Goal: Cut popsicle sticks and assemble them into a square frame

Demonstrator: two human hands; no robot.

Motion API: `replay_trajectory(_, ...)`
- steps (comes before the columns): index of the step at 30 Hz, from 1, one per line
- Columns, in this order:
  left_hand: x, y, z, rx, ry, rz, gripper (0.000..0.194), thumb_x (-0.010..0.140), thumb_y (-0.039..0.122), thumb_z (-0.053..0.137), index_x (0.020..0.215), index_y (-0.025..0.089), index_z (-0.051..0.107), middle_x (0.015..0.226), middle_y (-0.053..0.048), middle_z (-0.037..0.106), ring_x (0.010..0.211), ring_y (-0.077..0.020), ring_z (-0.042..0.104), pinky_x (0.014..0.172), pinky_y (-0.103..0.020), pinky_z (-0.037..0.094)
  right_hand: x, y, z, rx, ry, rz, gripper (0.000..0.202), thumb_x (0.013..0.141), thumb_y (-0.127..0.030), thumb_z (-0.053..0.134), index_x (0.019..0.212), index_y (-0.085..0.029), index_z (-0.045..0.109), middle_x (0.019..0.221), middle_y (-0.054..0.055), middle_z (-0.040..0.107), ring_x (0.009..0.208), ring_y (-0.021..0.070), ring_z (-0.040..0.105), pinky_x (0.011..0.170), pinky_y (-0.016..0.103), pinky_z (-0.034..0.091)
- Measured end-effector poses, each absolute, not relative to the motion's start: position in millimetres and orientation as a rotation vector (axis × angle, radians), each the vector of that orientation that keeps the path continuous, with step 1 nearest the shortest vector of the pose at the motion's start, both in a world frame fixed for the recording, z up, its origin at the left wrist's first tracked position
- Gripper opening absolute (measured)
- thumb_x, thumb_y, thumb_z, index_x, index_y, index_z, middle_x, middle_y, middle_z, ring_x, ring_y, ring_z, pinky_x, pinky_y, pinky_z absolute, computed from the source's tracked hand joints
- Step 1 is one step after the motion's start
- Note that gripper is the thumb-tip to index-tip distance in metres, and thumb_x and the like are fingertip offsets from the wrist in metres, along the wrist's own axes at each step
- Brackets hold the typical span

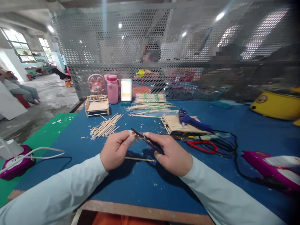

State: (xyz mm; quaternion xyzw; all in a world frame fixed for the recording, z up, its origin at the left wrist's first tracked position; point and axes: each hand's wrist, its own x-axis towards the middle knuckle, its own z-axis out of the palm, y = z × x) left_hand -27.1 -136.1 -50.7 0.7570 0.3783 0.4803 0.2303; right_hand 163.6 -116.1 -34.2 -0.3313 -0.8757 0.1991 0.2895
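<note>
My left hand [116, 150] is closed in a pinch, with white wrapping on its fingertips. A short pale end of a wooden stick [134, 134] shows at those fingertips; the rest is hidden by the fingers. My right hand [172, 153] is wrapped round the dark handles of a pair of cutters [150, 142]. Their pointed jaws reach left to the tips of my left fingers, right by the stick. Below my hands another thin stick [140, 159] seems to lie on the blue tabletop [131, 187], its left end behind my left hand.
Cut sticks [106, 126] lie heaped left of centre, near a small bamboo bench [97, 106]. A blue glue gun [192, 120] rests on a bamboo frame [172, 123], its cord trailing right. Stick bundles [150, 98], a pink flask [112, 89] and a perforated screen [93, 47] stand behind.
</note>
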Motion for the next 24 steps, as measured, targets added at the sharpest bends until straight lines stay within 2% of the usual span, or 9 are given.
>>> replay_trajectory(2, -26, -136, -50, 2.049, 1.01, 1.329, 0.032, 0.091, 0.031, 0.036, 0.079, 0.015, 0.062, 0.067, 0.0, 0.055, 0.058, -0.0089, 0.043, 0.057, -0.02, 0.034, 163, -117, -29, -0.89, -2.292, 0.776, 0.044, 0.056, -0.009, 0.041, 0.094, -0.017, 0.062, 0.081, 0.004, 0.064, 0.072, 0.0163, 0.057, 0.069, 0.027, 0.046)
replay_trajectory(5, -25, -135, -51, 1.98, 0.951, 1.314, 0.033, 0.091, 0.034, 0.036, 0.076, 0.015, 0.06, 0.069, 0.0, 0.056, 0.06, -0.009, 0.043, 0.059, -0.02, 0.034, 161, -116, -26, -0.889, -2.174, 1.29, 0.034, 0.053, -0.012, 0.043, 0.083, -0.015, 0.059, 0.063, -0.001, 0.052, 0.054, 0.0104, 0.046, 0.052, 0.022, 0.041)
replay_trajectory(8, -24, -135, -54, 1.855, 0.934, 1.3, 0.034, 0.09, 0.037, 0.037, 0.073, 0.015, 0.056, 0.066, 0.001, 0.053, 0.059, -0.0088, 0.041, 0.06, -0.02, 0.034, 160, -115, -29, -0.862, -2.003, 1.65, 0.034, 0.049, -0.014, 0.045, 0.081, -0.015, 0.054, 0.057, -0.005, 0.043, 0.048, 0.0082, 0.039, 0.044, 0.021, 0.036)
replay_trajectory(10, -23, -134, -56, 1.76, 0.928, 1.298, 0.034, 0.089, 0.04, 0.038, 0.072, 0.015, 0.055, 0.063, 0.002, 0.049, 0.057, -0.0081, 0.04, 0.058, -0.02, 0.034, 160, -115, -32, -0.853, -1.949, 1.702, 0.033, 0.048, -0.013, 0.046, 0.08, -0.016, 0.053, 0.057, -0.005, 0.042, 0.048, 0.0078, 0.038, 0.045, 0.021, 0.035)
replay_trajectory(14, -21, -137, -58, 1.655, 0.909, 1.288, 0.036, 0.089, 0.042, 0.037, 0.077, 0.015, 0.057, 0.065, 0.001, 0.049, 0.056, -0.0077, 0.04, 0.057, -0.02, 0.035, 165, -109, -34, -0.906, -1.971, 1.519, 0.024, 0.049, -0.014, 0.047, 0.073, -0.016, 0.052, 0.057, -0.004, 0.044, 0.049, 0.0083, 0.039, 0.047, 0.022, 0.034)
replay_trajectory(18, -17, -145, -58, 1.862, 0.852, 1.166, 0.033, 0.089, 0.035, 0.037, 0.081, 0.013, 0.06, 0.07, -0.002, 0.056, 0.064, -0.0098, 0.048, 0.064, -0.02, 0.038, 164, -86, -25, -1.062, -2.169, 1.071, 0.022, 0.054, -0.014, 0.044, 0.072, -0.016, 0.055, 0.06, -0.002, 0.051, 0.056, 0.0117, 0.046, 0.054, 0.024, 0.036)
replay_trajectory(21, -14, -151, -59, 1.986, 0.755, 1.013, 0.03, 0.088, 0.03, 0.038, 0.081, 0.012, 0.061, 0.07, -0.003, 0.059, 0.063, -0.0097, 0.05, 0.062, -0.019, 0.039, 146, -59, -15, -1.211, -2.437, 0.693, 0.029, 0.061, -0.013, 0.044, 0.083, -0.016, 0.062, 0.078, 0.003, 0.064, 0.073, 0.0165, 0.055, 0.064, 0.025, 0.038)
replay_trajectory(24, -13, -152, -61, 2.069, 0.719, 0.937, 0.027, 0.087, 0.027, 0.04, 0.08, 0.012, 0.061, 0.07, -0.004, 0.061, 0.062, -0.01, 0.053, 0.061, -0.018, 0.04, 111, -34, -14, -1.324, -2.671, 0.389, 0.038, 0.062, -0.011, 0.046, 0.094, -0.018, 0.064, 0.092, 0.008, 0.067, 0.082, 0.0199, 0.058, 0.065, 0.025, 0.039)
